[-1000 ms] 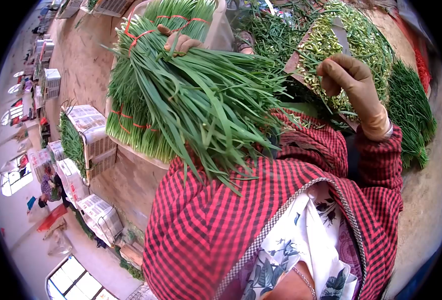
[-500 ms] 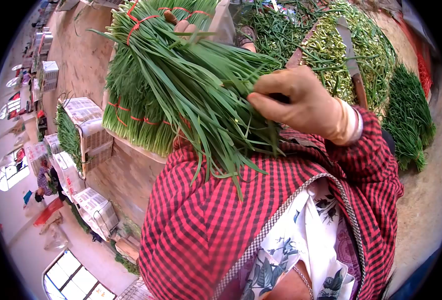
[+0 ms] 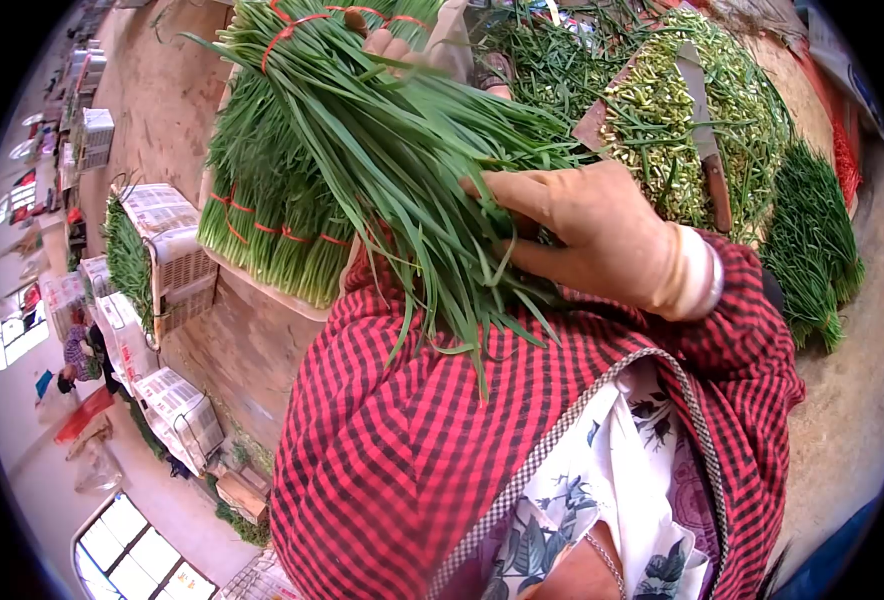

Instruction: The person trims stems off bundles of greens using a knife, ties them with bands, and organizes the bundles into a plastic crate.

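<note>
A long bundle of green garlic chives (image 3: 362, 130) lies slantwise across my front, tied near its pale end with a red band. My left hand (image 3: 387, 46) grips it from below; only fingertips show past the far side, and the bundle hides the rest. My right hand (image 3: 597, 235), in a tan glove, is at the leafy end, with loose leaves between its thumb and fingers. Under and behind the held bundle, more banded chive bundles (image 3: 292, 262) stand in a light-coloured container.
A knife (image 3: 704, 135) with a wooden handle lies on a heap of cut chive ends (image 3: 652, 110). Loose leaves (image 3: 552, 70) are strewn behind it. At right sits a dark green chive pile (image 3: 812, 245). White crates (image 3: 177, 245) line the left, where another person (image 3: 79, 350) is visible.
My right hand has moved slightly down and left, its fingers reaching further over the leaves, with thumb and index finger wider apart. My left hand keeps its hold on the bundle.
</note>
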`<action>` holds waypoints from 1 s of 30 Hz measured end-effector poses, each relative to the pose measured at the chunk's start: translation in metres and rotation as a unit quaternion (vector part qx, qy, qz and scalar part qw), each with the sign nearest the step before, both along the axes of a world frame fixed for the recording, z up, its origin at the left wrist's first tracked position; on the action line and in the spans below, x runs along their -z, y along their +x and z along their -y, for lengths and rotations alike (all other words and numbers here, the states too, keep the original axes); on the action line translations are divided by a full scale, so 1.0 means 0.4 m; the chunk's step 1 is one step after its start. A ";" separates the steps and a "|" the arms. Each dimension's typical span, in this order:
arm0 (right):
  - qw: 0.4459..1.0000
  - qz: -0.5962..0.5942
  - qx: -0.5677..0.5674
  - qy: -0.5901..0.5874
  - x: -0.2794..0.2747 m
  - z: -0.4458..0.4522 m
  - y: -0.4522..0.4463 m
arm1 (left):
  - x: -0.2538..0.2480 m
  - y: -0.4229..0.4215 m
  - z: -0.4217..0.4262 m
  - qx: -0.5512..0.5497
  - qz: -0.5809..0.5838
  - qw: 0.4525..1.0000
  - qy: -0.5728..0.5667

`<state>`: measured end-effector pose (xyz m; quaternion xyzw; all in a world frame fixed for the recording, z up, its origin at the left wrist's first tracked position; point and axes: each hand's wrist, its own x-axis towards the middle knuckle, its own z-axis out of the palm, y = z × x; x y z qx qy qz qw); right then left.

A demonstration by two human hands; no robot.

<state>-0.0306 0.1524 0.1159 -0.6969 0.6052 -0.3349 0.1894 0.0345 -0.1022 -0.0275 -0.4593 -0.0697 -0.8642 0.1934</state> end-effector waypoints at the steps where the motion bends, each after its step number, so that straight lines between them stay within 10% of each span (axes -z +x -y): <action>1: 1.000 0.022 -0.017 0.006 0.016 0.008 0.004 | 0.002 -0.003 0.001 -0.004 -0.001 1.000 -0.004; 8: 0.992 0.034 -0.088 0.079 0.081 -0.060 -0.051 | 0.029 0.005 0.051 0.025 -0.001 0.998 -0.051; 13: 0.939 -0.142 0.150 0.274 0.124 -0.145 -0.179 | 0.046 -0.025 0.118 0.079 -0.016 0.988 -0.132; 17: 0.901 0.336 0.145 0.233 -0.007 -0.122 -0.169 | 0.061 -0.033 0.149 0.105 -0.024 0.979 -0.173; 30: 0.910 0.301 0.071 0.275 0.065 0.038 -0.021 | 0.024 -0.022 0.055 0.053 0.022 0.993 -0.102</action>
